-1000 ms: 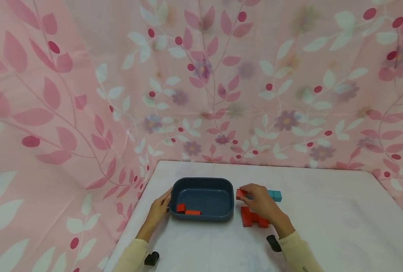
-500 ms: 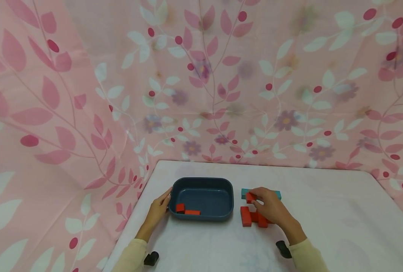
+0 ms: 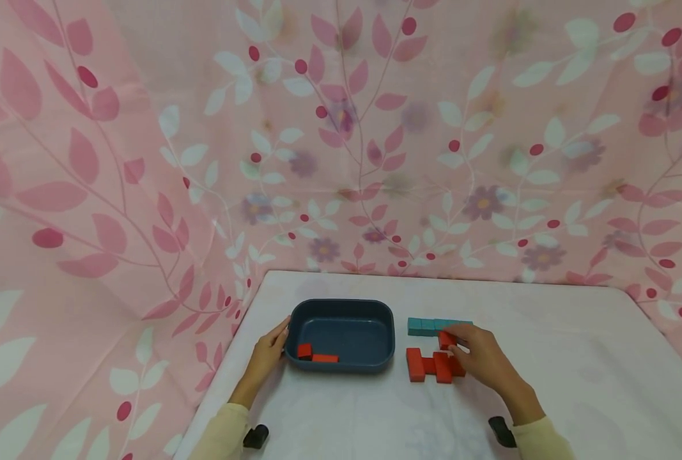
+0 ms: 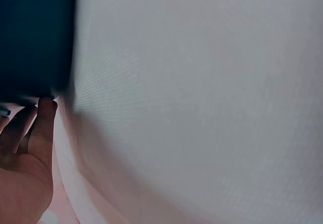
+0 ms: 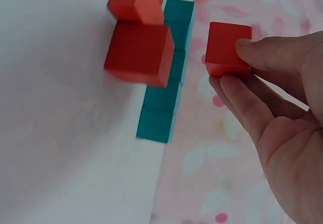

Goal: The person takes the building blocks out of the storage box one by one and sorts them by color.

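A dark blue rectangular tray [image 3: 342,368] stands on the table with two red blocks [image 3: 325,358] inside, near its front left. My left hand [image 3: 269,351] rests against the tray's left side, fingers fairly straight; in the left wrist view its fingertips [image 4: 46,103] touch the tray's edge. My right hand [image 3: 484,358] pinches a small red block [image 5: 224,47] between thumb and fingers. That block is above a cluster of red blocks [image 3: 415,365], lying partly overlapped. Behind them runs a row of teal blocks [image 3: 427,327], its right end partly covered by my right hand.
A white cloth covers the table [image 3: 576,358]. Pink leaf-patterned fabric [image 3: 375,160] hangs behind and to the left. Black wrist devices [image 3: 256,436] are by both sleeves.
My right hand has moved right and slightly toward me with the red block, from the left end of the teal row to its right part. The left hand stays at the tray.
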